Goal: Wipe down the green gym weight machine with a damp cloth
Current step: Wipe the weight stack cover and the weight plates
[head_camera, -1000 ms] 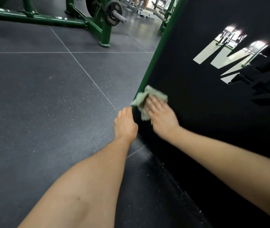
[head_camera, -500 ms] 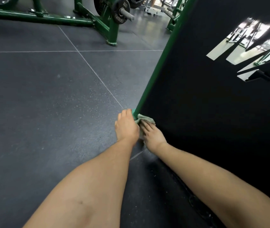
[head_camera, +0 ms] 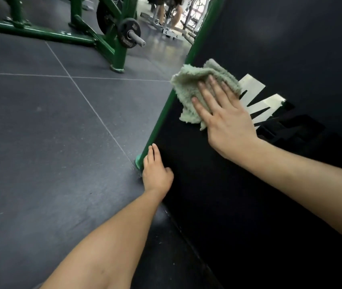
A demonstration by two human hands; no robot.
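Cloth (head_camera: 199, 88): pale green terry, bunched, pinned flat against the black panel (head_camera: 259, 195) of the machine, just beside its green post (head_camera: 163, 113) and touching the white lettering (head_camera: 257, 101). Right hand (head_camera: 226, 119) open, fingers straight and spread, pressing the cloth from behind; nothing curled round it. Left hand (head_camera: 156, 174) low at the post's foot (head_camera: 138, 161), fingers straight, resting against post and panel; it reads as a brace, gripping nothing. Method note: keep the palm flat so pressure is even, work in long overlapping strokes parallel to the post, and carry the cloth's edge onto the green tube itself. Risk: the loose corner folds under and smears. Cut-out lettering edges may snag the pile; slow down there.
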